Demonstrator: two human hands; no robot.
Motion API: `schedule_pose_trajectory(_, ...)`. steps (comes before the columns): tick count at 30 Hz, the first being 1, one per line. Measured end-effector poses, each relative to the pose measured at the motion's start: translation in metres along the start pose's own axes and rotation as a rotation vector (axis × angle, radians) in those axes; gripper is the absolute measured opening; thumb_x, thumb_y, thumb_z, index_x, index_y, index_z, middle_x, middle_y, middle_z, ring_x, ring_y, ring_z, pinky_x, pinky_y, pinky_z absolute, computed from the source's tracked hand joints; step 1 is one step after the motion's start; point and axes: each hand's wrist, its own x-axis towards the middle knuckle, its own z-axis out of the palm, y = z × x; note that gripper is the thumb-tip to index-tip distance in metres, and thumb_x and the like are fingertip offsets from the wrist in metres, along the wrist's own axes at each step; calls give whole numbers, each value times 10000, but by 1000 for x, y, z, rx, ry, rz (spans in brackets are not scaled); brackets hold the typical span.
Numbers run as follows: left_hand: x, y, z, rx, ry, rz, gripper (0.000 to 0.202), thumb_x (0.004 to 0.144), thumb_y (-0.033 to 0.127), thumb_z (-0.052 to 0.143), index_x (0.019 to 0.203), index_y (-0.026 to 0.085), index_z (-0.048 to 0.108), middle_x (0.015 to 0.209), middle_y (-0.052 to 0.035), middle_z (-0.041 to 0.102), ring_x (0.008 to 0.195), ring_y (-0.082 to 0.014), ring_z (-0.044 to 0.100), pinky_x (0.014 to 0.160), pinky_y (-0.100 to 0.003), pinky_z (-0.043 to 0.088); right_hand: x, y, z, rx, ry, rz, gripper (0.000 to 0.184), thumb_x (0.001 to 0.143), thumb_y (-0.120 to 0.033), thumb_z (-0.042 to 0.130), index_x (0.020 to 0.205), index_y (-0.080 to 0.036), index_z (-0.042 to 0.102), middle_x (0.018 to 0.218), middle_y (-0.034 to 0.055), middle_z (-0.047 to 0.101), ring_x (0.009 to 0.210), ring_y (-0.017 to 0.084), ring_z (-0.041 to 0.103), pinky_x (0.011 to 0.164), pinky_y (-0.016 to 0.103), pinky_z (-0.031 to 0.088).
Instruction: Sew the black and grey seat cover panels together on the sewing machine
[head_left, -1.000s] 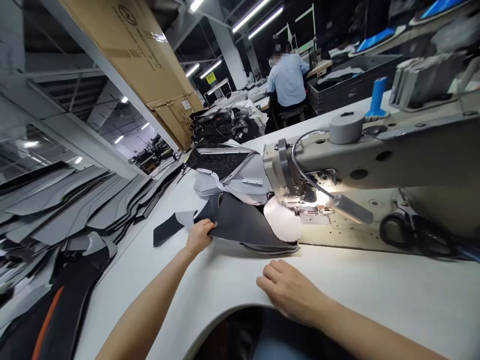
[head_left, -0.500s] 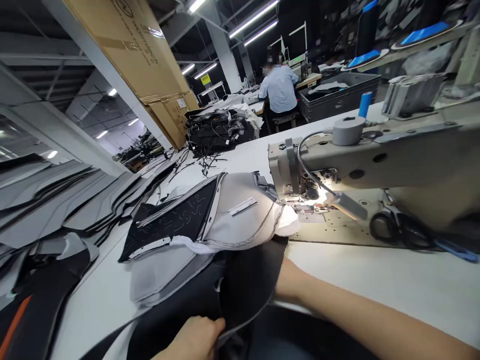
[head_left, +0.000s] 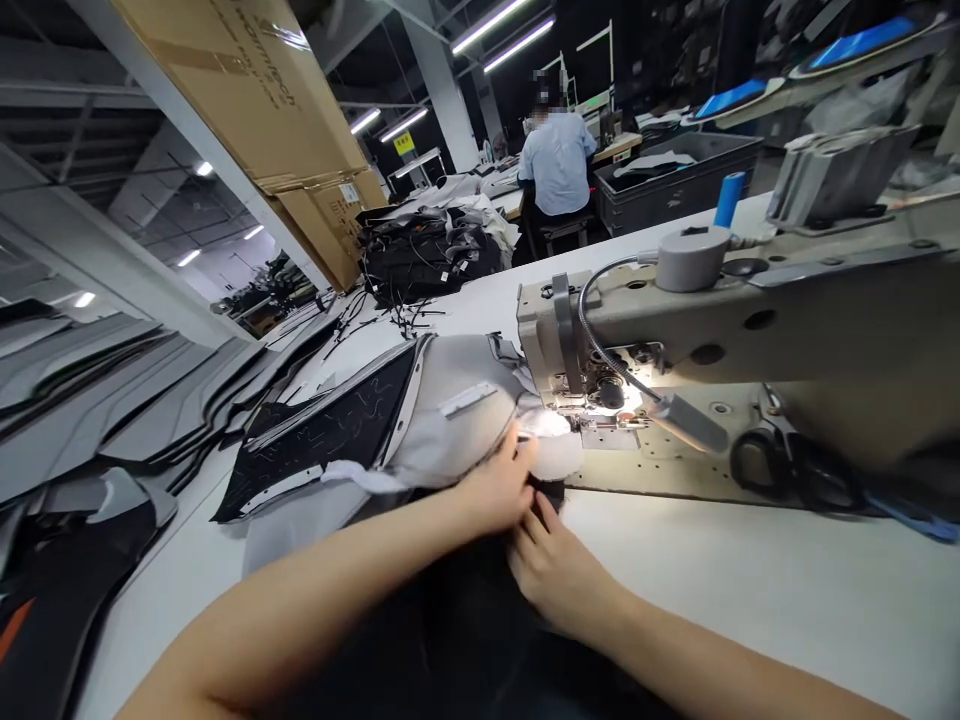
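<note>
A sewn piece of light grey mesh fabric [head_left: 450, 440] with a black panel [head_left: 322, 430] lies on the white table, its right end close to the lit needle area of a sewing machine [head_left: 592, 340]. My left hand [head_left: 499, 487] reaches over the piece and closes on its near right edge. Just below, my right hand [head_left: 559, 565] pinches the edge of black fabric [head_left: 457, 610] that hangs toward me. The fingertips of both hands nearly meet. A white flap [head_left: 559, 455] lies beside them under the lamp. The exact edges inside the fingers are hidden.
Scissors [head_left: 787, 460] lie on the machine bed at right. Stacked grey panels [head_left: 150, 390] line the left side. A dark fabric heap [head_left: 427, 255] sits at the back, near cardboard boxes [head_left: 247, 90]. Farther off, a person [head_left: 556, 160] sits beside a grey bin [head_left: 675, 190].
My left hand has moved up and right from the near black fabric to the grey piece's edge. My right hand, earlier hidden beneath the black fabric, now shows beside it.
</note>
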Motion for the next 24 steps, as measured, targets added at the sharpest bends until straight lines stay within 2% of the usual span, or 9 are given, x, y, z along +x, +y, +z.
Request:
schedule_pose_trajectory(2, 24, -25, 0, -31, 22, -55, 573, 851, 353, 501, 1344, 103, 351, 1425, -200, 340, 1293, -305, 371, 1048, -403, 324, -16, -1, -2, -83, 6, -100, 355, 813, -189, 534, 1098, 6, 618, 1110, 240, 618, 1055, 340, 561, 903, 500, 423)
schedule_pose_trajectory(5, 61, -40, -10, -44, 28, -187, 555, 914, 513, 344, 1310, 125, 369, 1190, -168, 580, 1089, -272, 567, 900, -353, 447, -38, 8, -11, -102, 14, -204, 366, 795, -166, 506, 1094, 10, 624, 1131, 219, 619, 1054, 332, 564, 901, 463, 425)
schedule_pose_trajectory(8, 84, -30, -13, 65, 9, -218, 562, 870, 518, 440, 1265, 119, 421, 1097, -174, 611, 987, -297, 609, 809, -356, 480, -45, 23, -21, -16, -7, -187, 352, 836, -194, 491, 1144, -74, 612, 1204, 140, 601, 1140, 291, 512, 983, 432, 367)
schedule_pose_trajectory(11, 73, -8, -3, 172, 65, -213, 501, 851, 343, 504, 1255, 58, 426, 1156, -244, 544, 1010, -339, 580, 806, -407, 474, -38, 36, -23, 43, -44, -32, 457, 829, -309, 542, 1262, -160, 536, 1349, 133, 484, 1255, 322, 392, 1035, 494, 289)
schedule_pose_trajectory(13, 50, 5, 5, 238, 101, -52, 430, 854, 222, 455, 1253, 65, 430, 1172, -232, 526, 1018, -320, 567, 807, -407, 471, -30, 40, -18, 23, -62, 67, 542, 782, -334, 590, 1288, -155, 514, 1345, 163, 474, 1232, 357, 399, 1015, 539, 294)
schedule_pose_trajectory(16, 17, 16, 11, 154, 17, 440, 381, 819, 165, 448, 1194, 114, 482, 1146, -146, 555, 1050, -243, 541, 884, -340, 452, -20, 39, -7, -48, -84, 101, 412, 742, -232, 594, 1136, -118, 630, 1166, 184, 598, 1074, 347, 516, 926, 531, 385)
schedule_pose_trajectory(17, 11, 16, 11, 84, -29, 523, 384, 798, 165, 465, 1178, 115, 490, 1130, -129, 566, 1054, -224, 537, 898, -310, 448, -17, 37, -4, -69, -86, 95, 353, 740, -201, 582, 1072, -113, 660, 1124, 194, 615, 1036, 348, 535, 891, 532, 406)
schedule_pose_trajectory(20, 9, 10, 7, -27, -109, 477, 448, 763, 136, 475, 1208, 83, 461, 1111, -118, 584, 1039, -194, 547, 879, -254, 460, -14, 31, -3, -130, -51, 41, 286, 753, -188, 558, 989, -80, 679, 1074, 238, 624, 992, 369, 558, 836, 550, 422)
schedule_pose_trajectory(24, 26, -4, 3, 97, -126, 510, 479, 828, 147, 467, 1303, 147, 408, 1132, -105, 568, 1059, -202, 546, 848, -270, 475, -15, 24, -6, -207, 45, 32, 327, 782, -203, 534, 1057, -66, 646, 1035, 235, 641, 968, 363, 590, 862, 556, 415)
